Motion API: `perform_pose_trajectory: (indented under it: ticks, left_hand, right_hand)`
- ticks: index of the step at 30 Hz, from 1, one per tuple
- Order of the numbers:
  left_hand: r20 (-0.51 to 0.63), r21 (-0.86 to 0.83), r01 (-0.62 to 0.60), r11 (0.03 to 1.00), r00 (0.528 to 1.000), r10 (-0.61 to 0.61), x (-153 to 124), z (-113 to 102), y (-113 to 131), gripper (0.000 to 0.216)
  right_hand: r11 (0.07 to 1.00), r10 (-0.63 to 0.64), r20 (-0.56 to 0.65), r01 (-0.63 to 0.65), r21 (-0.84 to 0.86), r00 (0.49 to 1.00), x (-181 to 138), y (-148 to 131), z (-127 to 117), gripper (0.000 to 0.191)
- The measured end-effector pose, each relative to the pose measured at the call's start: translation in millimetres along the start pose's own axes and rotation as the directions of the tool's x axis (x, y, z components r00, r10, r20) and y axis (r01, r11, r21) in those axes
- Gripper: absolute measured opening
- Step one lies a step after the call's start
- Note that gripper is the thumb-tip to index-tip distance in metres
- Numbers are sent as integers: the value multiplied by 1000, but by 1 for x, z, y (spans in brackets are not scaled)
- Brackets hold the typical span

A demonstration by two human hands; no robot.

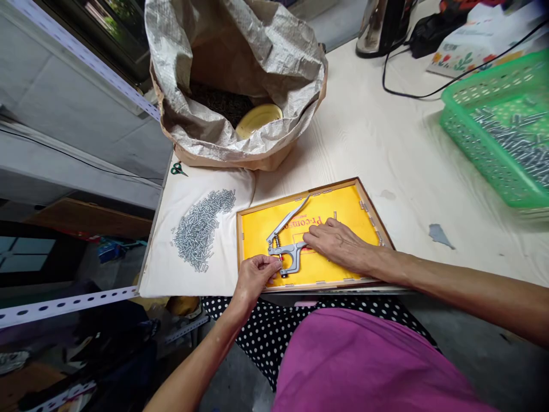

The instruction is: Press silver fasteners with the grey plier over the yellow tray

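Observation:
Grey metal snap-fastener pliers [294,257] lie over a yellow-lined tray [257,229], their long upper lever [291,218] raised, so the jaws stand apart. My right hand [337,243] is closed at the end of the lower handle, its fingertips curled down out of sight. At the jaw end, my left hand [256,274] pinches with thumb and fingertips beside a small red part. Whatever lies between those fingers is too small to make out. Small spring-like metal pieces [363,206] sit along the tray's right edge.
Left of the tray, a heap of small metal pieces [199,232] lies on white cloth near green-handled scissors [178,169]. Behind stands an open woven sack [240,151] holding a yellow dish [259,119]. A green basket [476,154] of metal parts sits at right, near a black cable [403,94].

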State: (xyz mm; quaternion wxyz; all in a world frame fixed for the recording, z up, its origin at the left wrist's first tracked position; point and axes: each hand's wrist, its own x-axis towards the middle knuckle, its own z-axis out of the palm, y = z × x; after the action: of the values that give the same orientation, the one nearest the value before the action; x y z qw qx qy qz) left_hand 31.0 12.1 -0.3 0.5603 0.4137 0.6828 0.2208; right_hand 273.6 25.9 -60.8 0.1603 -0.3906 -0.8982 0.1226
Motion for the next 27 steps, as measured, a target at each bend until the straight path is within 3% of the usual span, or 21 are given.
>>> perform_pose_trajectory:
  ticks: [13,22,27]
  left_hand:
    - [27,87,47,995,998,-49,2,-1,2,47]
    - [58,180,105,978,991,-117,-2,2,12,37]
    - [67,253,98,962,991,-118,0,2,14,35]
  right_hand:
    - [998,-31,-44,28,-50,999,-1,-4,1,23]
    - [975,-36,-107,11,-224,994,1,-12,-4,18]
    - [972,-39,-95,15,-236,995,2,-11,-3,18]
